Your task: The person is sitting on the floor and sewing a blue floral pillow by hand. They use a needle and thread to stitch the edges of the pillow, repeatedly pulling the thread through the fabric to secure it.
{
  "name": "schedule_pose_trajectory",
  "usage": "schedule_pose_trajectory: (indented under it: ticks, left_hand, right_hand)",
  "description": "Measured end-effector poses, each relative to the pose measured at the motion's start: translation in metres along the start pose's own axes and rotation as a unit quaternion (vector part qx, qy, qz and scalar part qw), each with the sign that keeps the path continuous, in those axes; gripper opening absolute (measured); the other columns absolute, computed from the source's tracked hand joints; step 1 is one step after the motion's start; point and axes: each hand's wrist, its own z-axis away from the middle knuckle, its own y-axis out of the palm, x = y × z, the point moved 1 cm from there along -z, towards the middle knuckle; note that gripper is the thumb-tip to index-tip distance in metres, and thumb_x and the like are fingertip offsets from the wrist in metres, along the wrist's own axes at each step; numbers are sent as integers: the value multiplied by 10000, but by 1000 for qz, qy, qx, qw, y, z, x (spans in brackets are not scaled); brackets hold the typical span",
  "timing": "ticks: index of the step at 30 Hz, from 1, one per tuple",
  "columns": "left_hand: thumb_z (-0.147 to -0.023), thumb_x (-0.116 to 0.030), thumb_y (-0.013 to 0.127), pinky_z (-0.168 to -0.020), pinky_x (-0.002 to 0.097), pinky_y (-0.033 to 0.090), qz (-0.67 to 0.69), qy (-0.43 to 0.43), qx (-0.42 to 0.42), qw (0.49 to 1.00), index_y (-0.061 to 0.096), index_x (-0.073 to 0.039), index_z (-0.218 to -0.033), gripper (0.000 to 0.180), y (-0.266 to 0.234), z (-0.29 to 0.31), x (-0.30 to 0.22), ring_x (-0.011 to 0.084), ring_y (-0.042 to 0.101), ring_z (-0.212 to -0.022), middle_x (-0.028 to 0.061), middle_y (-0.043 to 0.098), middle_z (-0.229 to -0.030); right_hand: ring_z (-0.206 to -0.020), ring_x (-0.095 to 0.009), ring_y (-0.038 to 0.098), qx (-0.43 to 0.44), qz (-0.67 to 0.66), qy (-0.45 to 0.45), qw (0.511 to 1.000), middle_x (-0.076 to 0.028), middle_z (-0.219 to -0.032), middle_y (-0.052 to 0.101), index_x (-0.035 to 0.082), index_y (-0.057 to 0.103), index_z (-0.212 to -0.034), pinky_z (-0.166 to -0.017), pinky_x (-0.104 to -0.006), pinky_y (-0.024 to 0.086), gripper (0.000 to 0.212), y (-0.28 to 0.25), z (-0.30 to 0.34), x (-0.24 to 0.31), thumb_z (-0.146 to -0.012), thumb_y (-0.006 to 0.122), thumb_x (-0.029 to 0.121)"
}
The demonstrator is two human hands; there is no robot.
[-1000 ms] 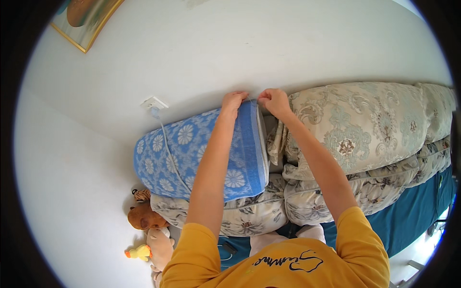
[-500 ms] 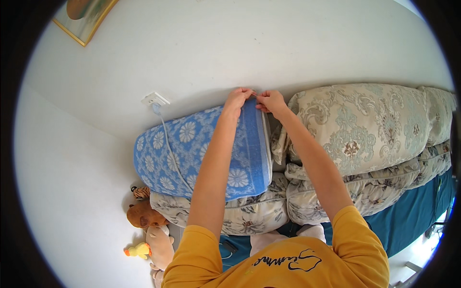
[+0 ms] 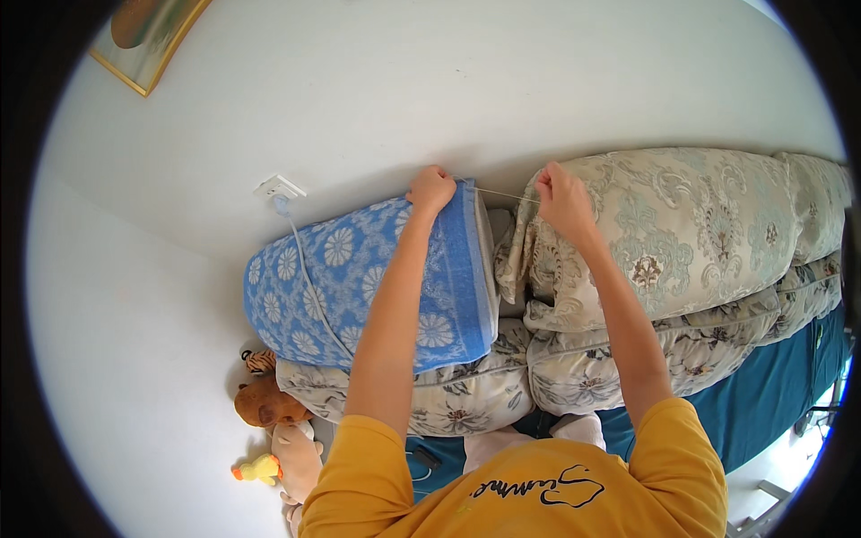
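Right hand (image 3: 565, 201) pinches a thread (image 3: 508, 194); left hand (image 3: 432, 190) curls at the far edge of the blue cover (image 3: 336, 287), hidden grip unclear.

Wall (image 3: 430, 81): white, filling the top and left of the frame.
Framed picture (image 3: 154, 45): gold-edged, upper left, cut off by the dark rim.
Socket (image 3: 280, 187): white, on the wall left of centre, with a pale plug (image 3: 282, 206) at its lower edge.
Cord (image 3: 308, 282): whitish, running down from the plug.
Beige cushion (image 3: 691, 233): ornate pattern, right of centre; a similar cushion (image 3: 814, 206) beside it at the right edge.
Floral cushions (image 3: 646, 363): pale with grey flowers, in a row below centre.
Teal cloth (image 3: 762, 399): lower right.
Plush toys (image 3: 269, 402): striped, brown, pinkish and yellow, clustered lower left.
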Motion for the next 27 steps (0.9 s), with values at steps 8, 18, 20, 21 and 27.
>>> schedule_pose_trajectory:
  ticks: [8,18,20,21,27]
  left_hand:
    - [-712,-253,723,-749,398,405,12,-1,128,992,655,-30,-873,284,-3,-11,-1,248,565,-850,126,649,-899]
    - [-710,-311,744,-1007,585,196,-108,-101,135,980,539,-51,-1220,608,4,-11,-22,448,246,-1280,202,470,-1308]
    - [-710,-311,741,-1008,597,184,-99,-93,131,982,540,-44,-1218,608,2,-14,-14,462,237,-1280,213,465,-1309]
    - [-710,-312,740,-1007,601,180,-97,-93,134,982,540,-42,-1217,609,2,-17,-10,470,236,-1277,217,461,-1312]
    - [-716,-306,720,-996,608,193,-96,-92,133,982,561,-36,-1184,564,4,-12,-12,451,289,-1254,211,474,-1298]
  right_hand:
    - [-588,-367,576,-35,86,49,994,-145,-587,570,58,483,-837,-506,-437,440,89,-47,22,6,-806,565,71]
    - [-561,-324,567,-92,-23,102,990,-141,-584,560,53,522,-794,-514,-403,435,37,-62,32,-8,-811,554,48]
    - [-531,-272,561,-139,-11,101,985,-121,-566,549,50,530,-794,-499,-363,431,33,-77,36,-11,-816,548,34]
    - [-521,-236,548,-158,-24,114,981,-109,-560,545,42,528,-793,-494,-341,425,37,-86,37,-15,-821,547,28]
    - [-503,-83,489,-139,-130,157,969,-52,-617,574,8,514,-780,-474,-230,390,91,-117,49,-14,-870,529,16]
